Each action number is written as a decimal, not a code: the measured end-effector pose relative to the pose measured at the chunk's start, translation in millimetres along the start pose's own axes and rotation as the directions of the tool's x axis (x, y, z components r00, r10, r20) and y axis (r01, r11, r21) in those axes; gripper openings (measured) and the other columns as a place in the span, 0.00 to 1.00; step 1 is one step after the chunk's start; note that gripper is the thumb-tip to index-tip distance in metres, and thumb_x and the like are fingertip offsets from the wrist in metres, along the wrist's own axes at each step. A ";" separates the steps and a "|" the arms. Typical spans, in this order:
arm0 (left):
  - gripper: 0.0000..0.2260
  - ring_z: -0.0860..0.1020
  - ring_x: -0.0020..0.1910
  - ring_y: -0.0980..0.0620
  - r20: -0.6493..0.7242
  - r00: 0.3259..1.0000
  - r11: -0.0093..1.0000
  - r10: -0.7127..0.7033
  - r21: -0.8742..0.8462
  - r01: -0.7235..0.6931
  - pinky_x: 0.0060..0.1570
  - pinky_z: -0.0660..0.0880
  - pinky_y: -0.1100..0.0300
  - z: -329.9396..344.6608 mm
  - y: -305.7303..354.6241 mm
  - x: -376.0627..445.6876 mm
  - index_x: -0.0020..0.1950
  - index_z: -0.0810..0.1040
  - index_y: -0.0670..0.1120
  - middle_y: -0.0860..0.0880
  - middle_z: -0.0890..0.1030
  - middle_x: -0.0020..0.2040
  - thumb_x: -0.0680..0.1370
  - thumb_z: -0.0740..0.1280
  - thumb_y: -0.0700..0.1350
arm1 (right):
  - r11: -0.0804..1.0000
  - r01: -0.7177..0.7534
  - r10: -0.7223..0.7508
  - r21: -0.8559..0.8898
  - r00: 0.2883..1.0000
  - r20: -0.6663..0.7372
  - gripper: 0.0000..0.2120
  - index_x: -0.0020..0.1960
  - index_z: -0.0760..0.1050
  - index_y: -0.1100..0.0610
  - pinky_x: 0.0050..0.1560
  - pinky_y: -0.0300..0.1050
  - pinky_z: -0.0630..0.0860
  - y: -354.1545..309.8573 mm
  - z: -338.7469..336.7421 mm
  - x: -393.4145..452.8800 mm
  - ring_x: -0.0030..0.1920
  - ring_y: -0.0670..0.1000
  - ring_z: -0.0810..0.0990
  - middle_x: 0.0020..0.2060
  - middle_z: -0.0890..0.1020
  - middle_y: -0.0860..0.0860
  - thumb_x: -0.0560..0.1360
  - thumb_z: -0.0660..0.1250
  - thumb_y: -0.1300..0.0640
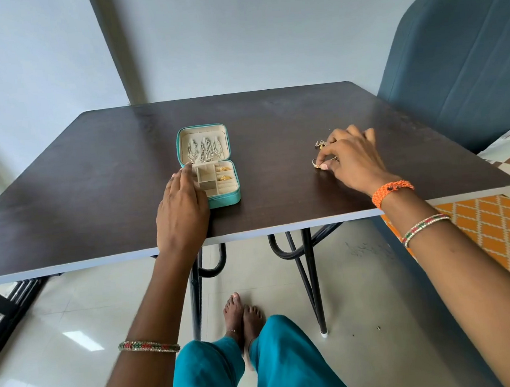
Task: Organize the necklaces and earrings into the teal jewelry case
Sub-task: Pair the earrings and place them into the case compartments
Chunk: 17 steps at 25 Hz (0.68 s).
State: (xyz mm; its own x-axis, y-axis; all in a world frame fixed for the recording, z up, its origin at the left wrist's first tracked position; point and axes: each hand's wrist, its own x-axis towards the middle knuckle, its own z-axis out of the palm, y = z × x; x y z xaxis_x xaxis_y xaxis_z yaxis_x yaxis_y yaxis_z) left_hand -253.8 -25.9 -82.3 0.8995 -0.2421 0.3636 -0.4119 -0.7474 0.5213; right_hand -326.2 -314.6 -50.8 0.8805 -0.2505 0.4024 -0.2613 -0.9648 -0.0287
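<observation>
Nearest, the left hand [182,199] rests flat on the near left corner of the teal jewelry case [208,163], fingers straight, steadying it on the dark table [93,189]. To the right, well apart from the case, the right hand [351,160] pinches a small gold earring [317,163] between thumb and fingertips, the piece touching the tabletop. Just beyond that hand lie a few more loose earrings [319,144]; they are too small to count.

The case lies open. Its near half holds two gold earrings [224,173] in the right-hand compartments, while the middle compartments look empty. Its far half, the lid, carries three silvery necklaces [204,150] hanging side by side.

The likely trouble is the pinch: the earring is tiny and flat against the table, so it could slip out on the way across the gap and roll off the near edge to the floor. If the left hand bears down too hard on the corner, the light case might tip or slide.
</observation>
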 end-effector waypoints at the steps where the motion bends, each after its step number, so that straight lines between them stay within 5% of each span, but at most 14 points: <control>1: 0.20 0.64 0.72 0.45 -0.002 1.000 1.000 0.001 -0.001 -0.001 0.64 0.70 0.43 0.3 0.0 -0.1 0.74 0.61 0.45 0.44 0.66 0.73 0.83 0.50 0.46 | 0.998 -0.031 0.031 0.050 0.999 0.008 0.05 0.47 0.82 0.48 0.55 0.50 0.58 -0.9 2.4 0.4 0.57 0.54 0.69 0.53 0.78 0.48 0.74 0.69 0.56; 3: 0.19 0.65 0.71 0.45 -0.012 1.000 1.000 0.008 -0.004 -0.008 0.61 0.71 0.44 -0.1 0.2 -0.2 0.73 0.63 0.44 0.44 0.67 0.72 0.83 0.50 0.46 | 0.941 -0.088 0.095 0.327 0.995 -0.004 0.03 0.43 0.80 0.47 0.59 0.52 0.63 -10.3 1.7 -1.5 0.55 0.53 0.72 0.49 0.79 0.45 0.73 0.70 0.55; 6: 0.18 0.67 0.68 0.45 -0.030 0.999 1.000 0.011 -0.006 -0.011 0.58 0.72 0.46 0.2 0.5 -0.4 0.71 0.64 0.44 0.44 0.69 0.71 0.82 0.51 0.46 | 0.572 -0.097 0.125 0.814 0.992 0.030 0.08 0.41 0.78 0.49 0.51 0.38 0.75 -42.0 -13.9 -8.3 0.41 0.41 0.77 0.38 0.79 0.42 0.73 0.70 0.62; 8: 0.17 0.68 0.68 0.45 -0.033 0.999 1.000 0.003 -0.012 -0.003 0.58 0.72 0.46 0.3 0.0 -0.2 0.71 0.65 0.45 0.45 0.69 0.71 0.82 0.51 0.46 | 0.387 -0.109 0.071 0.916 0.994 0.089 0.08 0.42 0.79 0.52 0.48 0.31 0.74 -67.4 -25.8 -13.3 0.40 0.39 0.78 0.39 0.82 0.46 0.74 0.69 0.65; 12: 0.17 0.69 0.68 0.46 -0.028 1.000 1.000 -0.010 -0.021 0.009 0.58 0.73 0.48 -0.4 1.4 -2.0 0.71 0.65 0.45 0.46 0.68 0.71 0.82 0.51 0.46 | 0.410 -0.156 -0.057 0.899 0.979 0.196 0.03 0.44 0.80 0.56 0.42 0.27 0.73 -105.8 -38.9 -9.1 0.40 0.41 0.77 0.40 0.82 0.48 0.74 0.69 0.63; 17: 0.17 0.71 0.66 0.47 -0.028 0.999 0.999 -0.031 -0.042 0.030 0.57 0.73 0.49 -2.5 1.5 -2.2 0.69 0.67 0.46 0.48 0.68 0.72 0.81 0.52 0.45 | 0.423 -0.269 -0.030 0.865 0.950 0.310 0.05 0.40 0.78 0.54 0.35 0.35 0.71 -136.9 -35.5 10.6 0.39 0.43 0.75 0.39 0.82 0.49 0.74 0.68 0.60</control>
State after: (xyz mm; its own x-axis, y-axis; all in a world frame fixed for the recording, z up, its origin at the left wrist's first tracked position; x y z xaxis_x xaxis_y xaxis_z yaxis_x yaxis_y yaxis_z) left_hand -256.8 -24.9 -80.4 0.9075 -0.2012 0.3688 -0.3904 -0.7279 0.5636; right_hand -295.2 -182.4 -10.2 0.9671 -0.2341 0.1001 -0.0049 -0.4101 -0.9120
